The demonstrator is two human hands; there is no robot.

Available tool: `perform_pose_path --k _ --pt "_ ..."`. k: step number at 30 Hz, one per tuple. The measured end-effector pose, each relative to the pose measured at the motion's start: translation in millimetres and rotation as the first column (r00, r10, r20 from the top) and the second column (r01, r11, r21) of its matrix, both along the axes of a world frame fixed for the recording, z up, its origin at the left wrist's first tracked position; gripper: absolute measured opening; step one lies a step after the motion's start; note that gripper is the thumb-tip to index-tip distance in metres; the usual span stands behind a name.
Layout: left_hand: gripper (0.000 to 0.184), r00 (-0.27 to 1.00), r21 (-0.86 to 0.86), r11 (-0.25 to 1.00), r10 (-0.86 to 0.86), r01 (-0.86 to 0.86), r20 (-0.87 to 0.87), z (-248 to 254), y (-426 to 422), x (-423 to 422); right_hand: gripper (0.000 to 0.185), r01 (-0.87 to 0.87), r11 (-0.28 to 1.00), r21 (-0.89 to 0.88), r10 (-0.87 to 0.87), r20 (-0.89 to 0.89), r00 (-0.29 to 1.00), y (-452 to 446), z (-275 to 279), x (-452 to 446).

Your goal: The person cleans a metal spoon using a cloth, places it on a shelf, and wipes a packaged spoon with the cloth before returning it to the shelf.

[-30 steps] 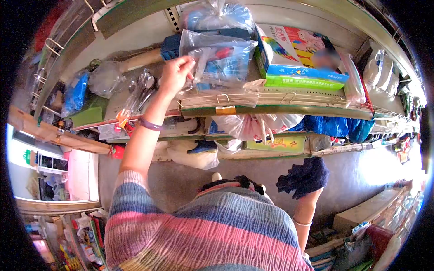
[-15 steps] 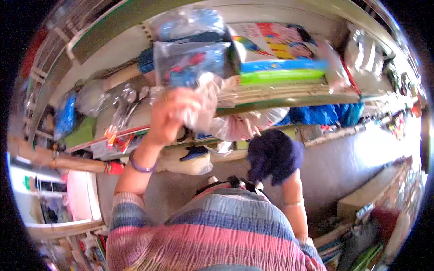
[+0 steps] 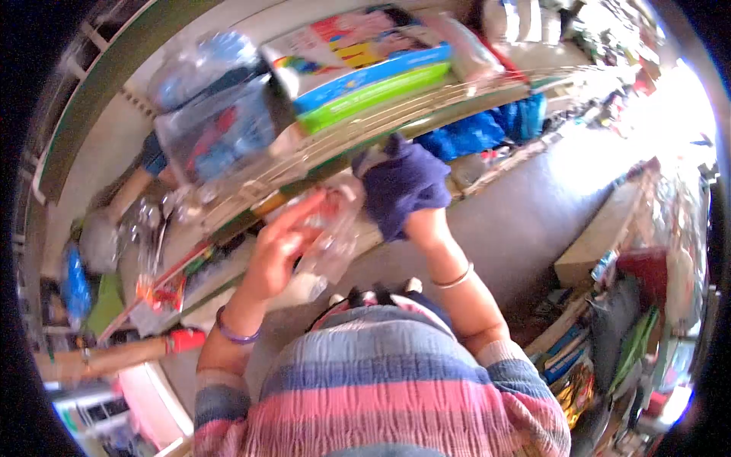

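Observation:
My left hand (image 3: pixel 280 247) is closed around a crumpled clear plastic bag (image 3: pixel 335 240), held low in front of the shelf edge. Motion blur hides what, if anything, is inside the bag. A bunched dark purple cloth (image 3: pixel 403 186) is in my right hand (image 3: pixel 428 227), and its folds cover most of the fingers. The cloth is raised near the shelf's front edge, just right of the bag. On the shelf (image 3: pixel 365 135) lie a clear-wrapped packet with blue and red contents (image 3: pixel 221 133) and a colourful flat box (image 3: pixel 365 57) with blue and green sides.
Wrapped spoons (image 3: pixel 152 228) hang or lie at the shelf's left. Blue plastic bags (image 3: pixel 472 137) sit on the lower level. Grey floor (image 3: pixel 510 206) runs off to the right, bordered by another goods-laden shelf (image 3: pixel 601 236). A wooden bar with a red end (image 3: pixel 183 340) juts in at lower left.
My left hand has come down and away from the wrapped packet with the clear bag. My right hand has lifted the purple cloth up and leftward. The view has turned to the right.

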State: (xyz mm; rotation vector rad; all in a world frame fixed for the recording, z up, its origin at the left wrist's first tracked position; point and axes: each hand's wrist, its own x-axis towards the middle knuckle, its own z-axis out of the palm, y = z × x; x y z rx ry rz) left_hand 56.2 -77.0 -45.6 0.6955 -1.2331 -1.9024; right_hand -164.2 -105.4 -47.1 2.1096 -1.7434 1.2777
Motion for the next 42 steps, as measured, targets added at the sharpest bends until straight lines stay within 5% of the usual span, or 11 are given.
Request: perform_pose_path --k 5,7,12,19,23,24,25,31,33,36,42 --pt "0.019 0.762 -0.186 0.977 0.046 0.1 0.646 -16 0 -18 0.022 0.25 0.947 0.202 -0.194 -0.262 0.946 5 -22 3" --pt "0.023 0.795 -0.235 0.972 0.132 0.013 0.592 5 9 -40 0.02 0.427 0.865 0.262 -0.342 -0.314 0.886 -31 -109 5" --pt "0.029 0.759 -0.5 0.863 0.275 0.076 0.59 -16 2 -43 0.01 -0.046 0.981 0.191 -0.012 0.295 0.955 13 3 -5" --pt "0.026 0.664 -0.639 0.755 0.404 0.147 0.63 -17 -2 -48 0.019 -0.049 0.841 0.539 -0.01 0.106 0.994 36 52 -37" --pt "0.025 0.668 -0.773 0.606 0.499 0.187 0.552 -13 -1 -50 0.026 -0.063 0.998 -0.027 0.063 0.002 0.998 39 4 -43" --pt "0.025 0.684 -0.769 0.615 0.485 0.177 0.545 -22 -5 -48 0.024 -0.007 0.956 0.292 0.074 -0.221 0.973 29 15 -41" --pt "0.023 0.633 -0.721 0.657 0.466 0.221 0.619 -22 -5 -44 0.023 -0.114 0.958 0.262 0.085 0.118 0.989 30 19 -43" --pt "0.025 0.714 -0.707 0.705 0.466 0.056 0.522 -30 -5 -44 0.018 -0.007 0.966 0.258 -0.022 0.108 0.994 33 10 -56" --pt "0.024 0.768 -0.542 0.836 0.402 -0.085 0.499 -14 -10 -40 0.038 0.232 0.956 0.18 -0.15 -0.383 0.912 15 -31 -85" --pt "0.024 0.847 -0.371 0.911 0.337 -0.182 0.412 -6 -6 -44 0.034 0.194 0.933 0.303 -0.029 -0.475 0.879 25 8 -74" --pt "0.02 0.872 -0.328 0.919 0.334 -0.217 0.358 8 -3 -51 0.035 -0.065 0.979 0.192 0.047 0.093 0.995 36 0 -57"
